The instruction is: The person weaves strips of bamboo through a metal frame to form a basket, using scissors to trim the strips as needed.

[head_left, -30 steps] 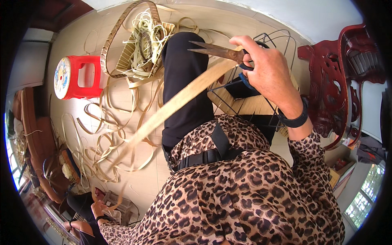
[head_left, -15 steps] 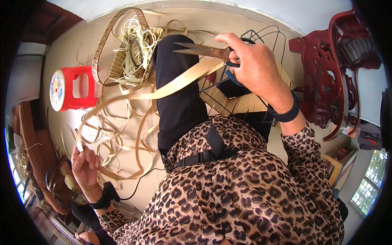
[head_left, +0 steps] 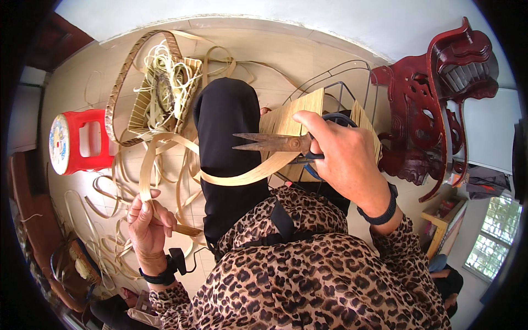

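Head cam: the left hand has a pale flat strip pinched between thumb and fingers, off to the left of the leg in black trousers. That strip sags across the thigh and goes out of sight by the scissors, so I can't tell if the other hand grips it too. The right hand is wrapped around the handles of some rusty scissors, blades slightly apart and pointing left over the leg. Pale slatted panel just beyond them, dark red carved furniture further right. Over left there's a basket piled with pale fibres, with a red stool beside it.
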The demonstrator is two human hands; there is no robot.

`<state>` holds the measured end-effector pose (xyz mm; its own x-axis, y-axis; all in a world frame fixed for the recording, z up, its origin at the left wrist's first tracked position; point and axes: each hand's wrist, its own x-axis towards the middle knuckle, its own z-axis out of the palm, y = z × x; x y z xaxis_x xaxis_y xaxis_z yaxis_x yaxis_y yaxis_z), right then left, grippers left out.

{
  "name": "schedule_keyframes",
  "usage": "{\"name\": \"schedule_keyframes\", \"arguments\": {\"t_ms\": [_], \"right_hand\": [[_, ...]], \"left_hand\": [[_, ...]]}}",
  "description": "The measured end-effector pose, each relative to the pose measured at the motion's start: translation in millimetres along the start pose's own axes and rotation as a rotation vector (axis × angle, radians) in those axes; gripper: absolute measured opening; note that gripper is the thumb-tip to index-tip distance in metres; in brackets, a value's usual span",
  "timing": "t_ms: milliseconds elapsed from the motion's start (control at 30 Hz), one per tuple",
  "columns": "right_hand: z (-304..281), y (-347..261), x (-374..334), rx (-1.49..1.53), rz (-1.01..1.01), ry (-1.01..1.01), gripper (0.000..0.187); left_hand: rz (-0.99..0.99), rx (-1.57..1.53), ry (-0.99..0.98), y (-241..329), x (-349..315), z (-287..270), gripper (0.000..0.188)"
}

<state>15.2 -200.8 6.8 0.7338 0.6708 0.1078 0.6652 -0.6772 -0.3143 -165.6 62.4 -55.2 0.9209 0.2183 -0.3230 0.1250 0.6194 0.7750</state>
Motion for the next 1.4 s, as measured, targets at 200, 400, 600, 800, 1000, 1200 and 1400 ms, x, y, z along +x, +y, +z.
{"name": "schedule_keyframes", "arguments": {"t_ms": [200, 400, 600, 800, 1000, 1200, 1400], "right_hand": [[-23.6, -6.8, -18.8, -0.023, 0.136, -0.08, 0.04], [-27.9, -8.1, -14.3, 0.066, 0.217, -0.054, 0.041], [-21.2, -8.7, -6.0, 0.102, 0.24, -0.048, 0.045], [-12.6, -12.3, 3.1, 0.085, 0.244, -0.064, 0.047], [-5.9, -14.6, 10.0, 0.069, 0.185, -0.065, 0.049], [-1.1, -11.5, 10.8, 0.098, 0.209, -0.047, 0.053], [7.7, -3.9, 9.6, 0.099, 0.196, -0.024, 0.059]], "left_hand": [[-0.114, -0.021, -0.065, -2.8, 9.6, 23.7, 0.023], [-0.21, 0.144, 0.031, 10.2, 10.7, 5.4, 0.021], [-0.101, 0.36, 0.446, 48.4, -14.3, -89.7, 0.016], [0.025, 0.535, 0.732, 73.0, -28.4, -80.8, 0.024], [-0.05, 0.83, 0.53, 51.9, 13.1, -33.2, 0.025], [0.244, 0.778, 0.381, 60.1, 51.3, -6.4, 0.022], [0.168, 0.881, 0.485, 77.5, 55.6, -15.7, 0.031]]}}
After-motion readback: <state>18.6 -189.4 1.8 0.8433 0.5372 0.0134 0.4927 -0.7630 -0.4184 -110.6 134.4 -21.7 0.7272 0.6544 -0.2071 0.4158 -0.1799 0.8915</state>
